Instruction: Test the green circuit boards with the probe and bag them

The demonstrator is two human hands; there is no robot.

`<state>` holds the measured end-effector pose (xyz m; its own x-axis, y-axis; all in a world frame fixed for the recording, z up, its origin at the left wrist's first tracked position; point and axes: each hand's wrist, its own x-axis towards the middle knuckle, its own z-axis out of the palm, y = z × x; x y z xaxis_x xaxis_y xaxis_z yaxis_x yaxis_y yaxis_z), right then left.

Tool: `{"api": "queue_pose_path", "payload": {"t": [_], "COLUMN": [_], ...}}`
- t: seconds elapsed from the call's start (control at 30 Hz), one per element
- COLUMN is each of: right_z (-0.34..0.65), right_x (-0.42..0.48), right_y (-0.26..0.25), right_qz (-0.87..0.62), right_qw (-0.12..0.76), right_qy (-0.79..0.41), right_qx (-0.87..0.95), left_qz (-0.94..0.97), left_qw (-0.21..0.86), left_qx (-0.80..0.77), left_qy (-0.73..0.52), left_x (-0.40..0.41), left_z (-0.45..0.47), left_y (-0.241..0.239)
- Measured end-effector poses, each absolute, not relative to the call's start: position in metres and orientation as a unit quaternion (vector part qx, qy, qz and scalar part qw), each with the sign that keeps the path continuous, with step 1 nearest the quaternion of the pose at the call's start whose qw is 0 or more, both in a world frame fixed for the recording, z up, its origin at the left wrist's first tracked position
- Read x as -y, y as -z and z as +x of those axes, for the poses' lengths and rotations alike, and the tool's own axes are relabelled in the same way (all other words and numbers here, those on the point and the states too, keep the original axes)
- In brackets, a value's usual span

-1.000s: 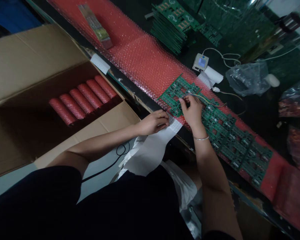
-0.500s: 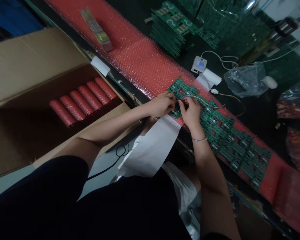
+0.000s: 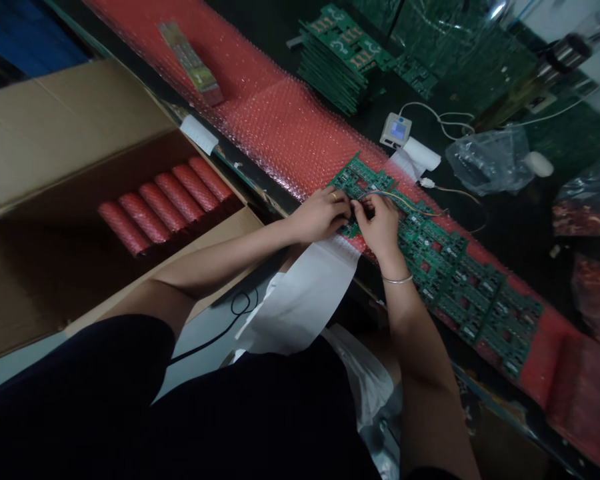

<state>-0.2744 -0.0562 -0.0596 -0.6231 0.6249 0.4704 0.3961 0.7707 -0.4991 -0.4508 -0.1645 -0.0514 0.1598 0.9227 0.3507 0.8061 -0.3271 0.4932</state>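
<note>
A long row of green circuit boards (image 3: 445, 263) lies on red bubble wrap (image 3: 285, 127) along the bench. My left hand (image 3: 320, 215), with a ring, rests on the left end of the row, fingers curled. My right hand (image 3: 380, 223), a bangle at its wrist, pinches something small right beside it. What sits between the fingertips is too small to make out. A thin yellow and grey wire (image 3: 410, 203) runs from my right hand toward the right. A white strip of label paper (image 3: 305, 293) hangs off the bench edge below my hands.
An open cardboard box (image 3: 50, 160) at the left holds several red bubble-wrapped rolls (image 3: 165, 200). A stack of green boards (image 3: 340, 60), a small white device (image 3: 396, 129) with a paper roll (image 3: 423, 155), and a clear plastic bag (image 3: 495, 160) stand behind.
My left hand has left the white paper strip at the bench edge and moved up onto the boards, meeting my right hand. My right hand has stayed put.
</note>
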Motion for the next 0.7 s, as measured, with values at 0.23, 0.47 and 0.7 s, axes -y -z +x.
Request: {"api": "queue_pose_path", "payload": {"t": [0.23,0.47,0.7], "right_z": [-0.276,-0.294,-0.306], "right_x": [0.051,0.041,0.035], "right_y": [0.043,0.040,0.043], "right_qz": [-0.294,-0.245,-0.215], "right_qw": [0.348,0.315,0.303], "right_qy": [-0.243,-0.271,-0.258], "right_qx": [0.857,0.876,0.892], "left_qz": [0.790,0.780,0.775], "left_qw": [0.065,0.064,0.065], "left_qx": [-0.521,-0.510,-0.475], "left_qy": [-0.318,-0.358,-0.411], "left_x": [0.186,0.182,0.180], "left_z": [-0.455,-0.456,-0.458], "left_y": [0.071,0.085,0.089]}}
